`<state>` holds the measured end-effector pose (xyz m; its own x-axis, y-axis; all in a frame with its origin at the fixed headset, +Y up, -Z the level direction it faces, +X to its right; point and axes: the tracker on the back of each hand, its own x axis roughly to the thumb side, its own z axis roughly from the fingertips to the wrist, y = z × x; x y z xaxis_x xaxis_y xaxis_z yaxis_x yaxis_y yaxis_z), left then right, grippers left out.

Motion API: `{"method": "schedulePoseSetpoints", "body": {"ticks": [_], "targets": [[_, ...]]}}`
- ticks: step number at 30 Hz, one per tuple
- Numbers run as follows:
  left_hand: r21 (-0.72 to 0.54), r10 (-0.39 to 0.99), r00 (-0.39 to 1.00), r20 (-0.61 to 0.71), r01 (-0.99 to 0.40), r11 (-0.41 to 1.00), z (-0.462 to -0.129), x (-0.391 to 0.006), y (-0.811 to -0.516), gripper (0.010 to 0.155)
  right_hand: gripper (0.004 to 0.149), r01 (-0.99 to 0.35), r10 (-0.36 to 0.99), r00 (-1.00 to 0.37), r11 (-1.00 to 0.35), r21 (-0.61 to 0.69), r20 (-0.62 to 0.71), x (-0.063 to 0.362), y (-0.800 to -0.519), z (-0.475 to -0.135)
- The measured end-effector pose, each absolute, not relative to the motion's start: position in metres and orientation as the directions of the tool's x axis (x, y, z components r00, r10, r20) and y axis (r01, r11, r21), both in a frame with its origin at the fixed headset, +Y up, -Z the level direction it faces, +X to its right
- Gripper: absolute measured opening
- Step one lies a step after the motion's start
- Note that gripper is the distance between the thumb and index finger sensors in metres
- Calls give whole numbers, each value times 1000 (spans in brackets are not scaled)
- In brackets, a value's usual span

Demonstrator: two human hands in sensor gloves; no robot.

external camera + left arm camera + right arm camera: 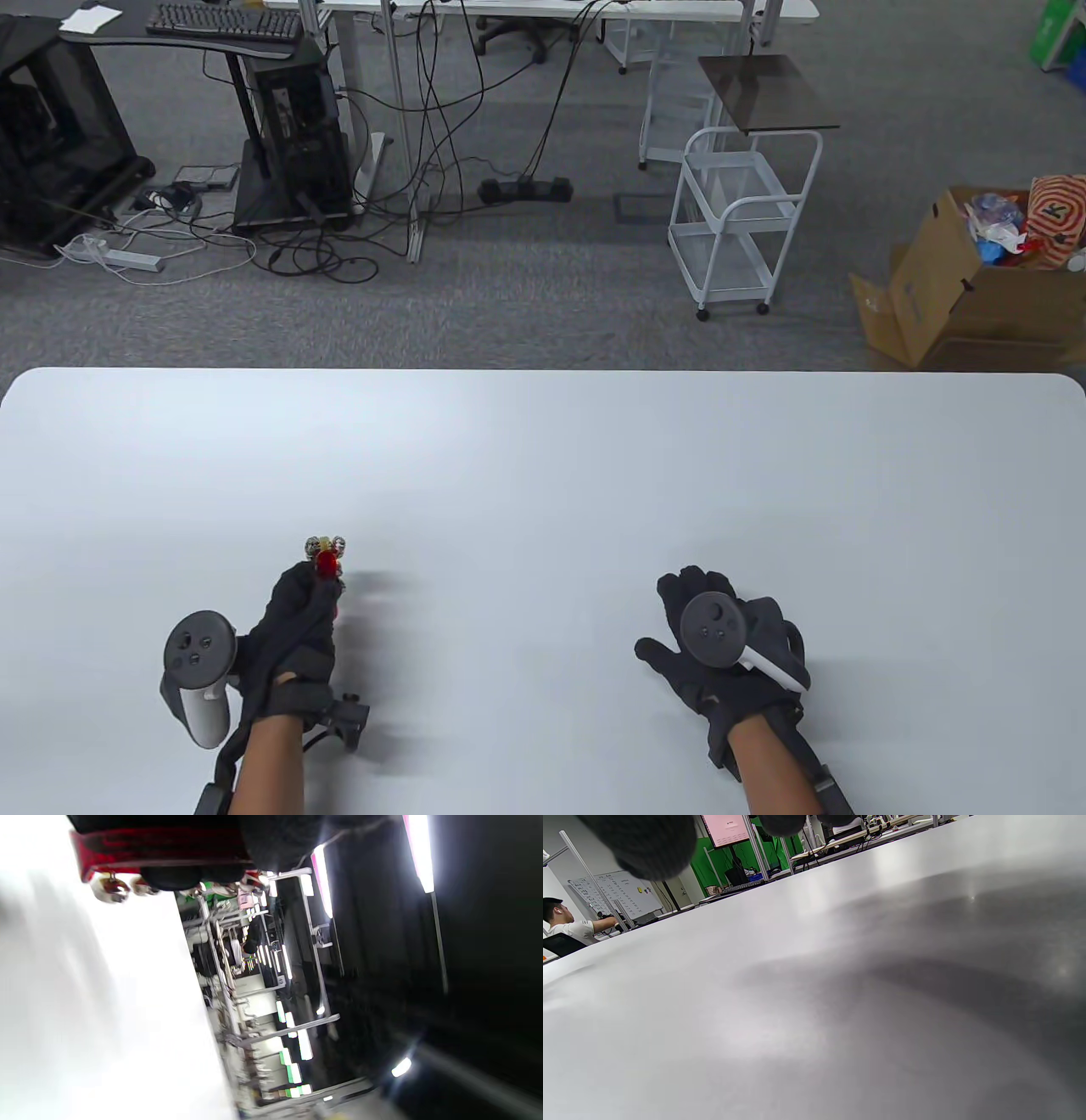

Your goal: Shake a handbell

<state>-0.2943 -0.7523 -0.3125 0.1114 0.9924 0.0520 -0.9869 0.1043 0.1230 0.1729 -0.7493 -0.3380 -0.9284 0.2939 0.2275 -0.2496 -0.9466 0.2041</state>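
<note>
The handbell (327,560) is a red stick with small silver jingle bells at its far end. My left hand (297,624) grips its handle and holds it above the white table (543,475), bells pointing away from me. In the left wrist view the red handle (157,846) runs along the top edge under my gloved fingers (172,878), with silver bells (111,888) hanging off it, blurred. My right hand (708,645) rests flat on the table, palm down, holding nothing. Its fingertips (649,844) show at the top of the right wrist view.
The table's far edge (543,371) runs across the middle of the table view. Beyond it on the floor stand a white wire cart (738,221), a cardboard box (967,289) at the right, and desks with cables at the back left.
</note>
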Motion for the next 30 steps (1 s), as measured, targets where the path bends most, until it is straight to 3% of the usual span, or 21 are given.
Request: {"method": "schedulePoseSetpoints", "body": {"ticks": [7,11,16,18,21,22,24,26,29,30], "targets": [[-78,996,80,51,-993,83,-311,-254,-752,48,84,-219,259,-940,-957,193,221,173,-748,-338],[-69,992,123,39,-990,125,-312,-252,-755,48,85,-205,248,-945,-958,201,215,173,-748,-338],[-72,997,77,13,-994,78,-316,-254,-756,48,85,-197,242,-946,-958,209,217,170,-749,-338],[-42,986,79,150,-995,86,-309,-251,-728,48,85,-197,243,-945,-957,211,218,170,-749,-339],[24,785,130,606,-989,146,-271,-240,-656,48,85,-201,245,-943,-959,201,224,168,-746,-339],[80,722,161,673,-986,144,-255,-238,-638,48,85,-200,242,-943,-961,193,228,168,-745,-339],[97,705,148,694,-989,113,-251,-237,-635,49,85,-198,240,-943,-961,191,230,168,-744,-338],[48,821,117,559,-993,109,-272,-238,-664,49,85,-197,240,-944,-961,196,226,167,-746,-339],[11,974,40,222,-999,39,-307,-243,-744,48,85,-194,241,-945,-957,215,219,167,-750,-340],[13,986,36,163,-999,34,-309,-244,-752,47,85,-195,241,-946,-957,217,216,167,-750,-340]]}}
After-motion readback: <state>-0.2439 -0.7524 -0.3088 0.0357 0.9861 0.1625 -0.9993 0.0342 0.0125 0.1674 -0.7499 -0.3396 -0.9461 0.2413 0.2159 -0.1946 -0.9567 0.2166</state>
